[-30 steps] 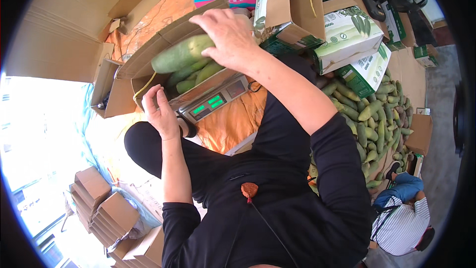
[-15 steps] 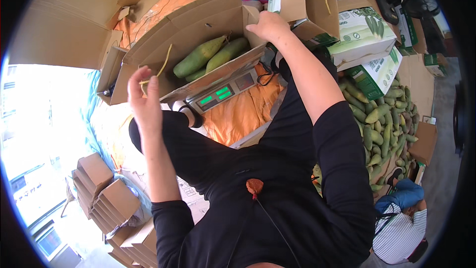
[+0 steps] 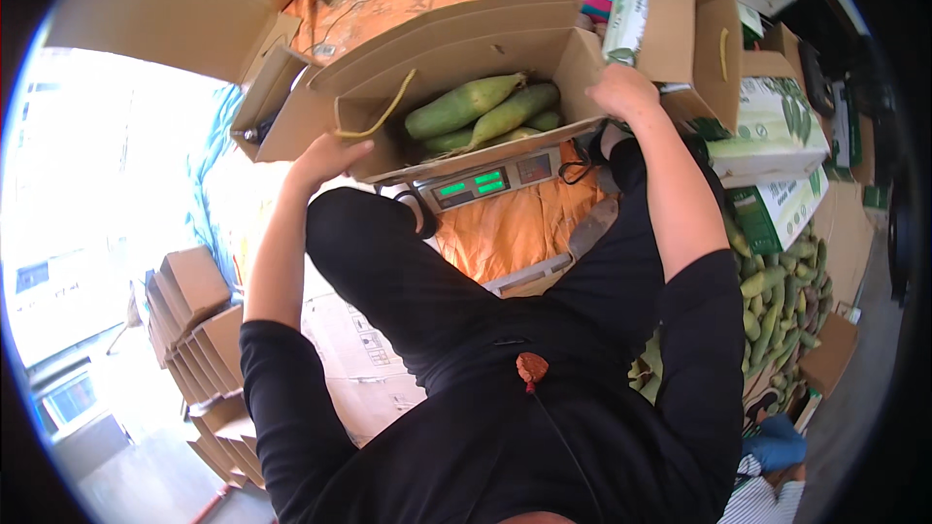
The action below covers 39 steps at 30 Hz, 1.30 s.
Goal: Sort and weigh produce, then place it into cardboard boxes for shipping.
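Note:
An open brown cardboard box (image 3: 442,56) sits over a digital scale (image 3: 534,169) with lit green displays. Several long green radishes (image 3: 464,107) lie inside it. My left hand (image 3: 328,159) grips the box's near left corner, thumb pointing right along the edge and the other fingers partly hidden. On the opposite end, my right hand (image 3: 624,93) is closed over the side wall, its fingertips hidden. A yellow cord handle (image 3: 396,102) stands up from the box's left end, just above my left hand.
Printed white-and-green cartons (image 3: 767,126) crowd the right, above a heap of radishes (image 3: 777,306). Folded cardboard boxes (image 3: 194,291) are stacked at left. Orange sheeting (image 3: 519,223) lies under the scale, between my knees. A person in a striped top (image 3: 762,500) is at lower right.
My left hand, raised with spread fingers before, has come down onto the box's near left corner. My right hand stays at the right end. The whole view has shifted.

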Each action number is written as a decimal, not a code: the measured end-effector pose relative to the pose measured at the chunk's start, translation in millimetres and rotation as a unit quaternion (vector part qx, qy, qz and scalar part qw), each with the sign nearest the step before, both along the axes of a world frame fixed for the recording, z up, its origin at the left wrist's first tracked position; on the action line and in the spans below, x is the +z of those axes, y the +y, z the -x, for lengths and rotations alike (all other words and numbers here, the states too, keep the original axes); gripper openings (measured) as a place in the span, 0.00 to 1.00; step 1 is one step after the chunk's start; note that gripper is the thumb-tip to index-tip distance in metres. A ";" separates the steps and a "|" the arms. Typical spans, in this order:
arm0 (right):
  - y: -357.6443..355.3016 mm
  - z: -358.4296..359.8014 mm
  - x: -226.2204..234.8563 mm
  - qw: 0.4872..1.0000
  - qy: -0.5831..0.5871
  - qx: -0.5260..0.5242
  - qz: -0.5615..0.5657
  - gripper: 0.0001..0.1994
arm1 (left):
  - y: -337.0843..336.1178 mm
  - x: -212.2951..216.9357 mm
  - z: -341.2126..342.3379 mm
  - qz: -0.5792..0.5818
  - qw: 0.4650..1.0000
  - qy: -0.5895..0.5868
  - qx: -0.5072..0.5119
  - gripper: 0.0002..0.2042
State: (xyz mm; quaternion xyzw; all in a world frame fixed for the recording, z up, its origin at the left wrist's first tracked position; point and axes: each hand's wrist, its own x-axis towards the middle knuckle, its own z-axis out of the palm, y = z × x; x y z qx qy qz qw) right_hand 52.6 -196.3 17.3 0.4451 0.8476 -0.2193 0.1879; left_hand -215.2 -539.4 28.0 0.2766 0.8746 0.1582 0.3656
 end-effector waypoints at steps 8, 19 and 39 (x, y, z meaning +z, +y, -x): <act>-1.9 19.4 11.5 0.996 0.036 0.056 -0.053 0.21 | -4.0 -14.4 30.8 0.020 0.993 0.119 -0.004 0.17; -34.1 122.4 49.6 0.973 0.179 0.147 0.020 0.19 | -112.1 11.4 81.4 -0.114 0.972 0.087 0.186 0.15; -434.4 141.0 -29.4 0.863 0.061 0.488 0.117 0.15 | -590.8 -55.9 -197.9 0.134 0.895 0.133 0.404 0.11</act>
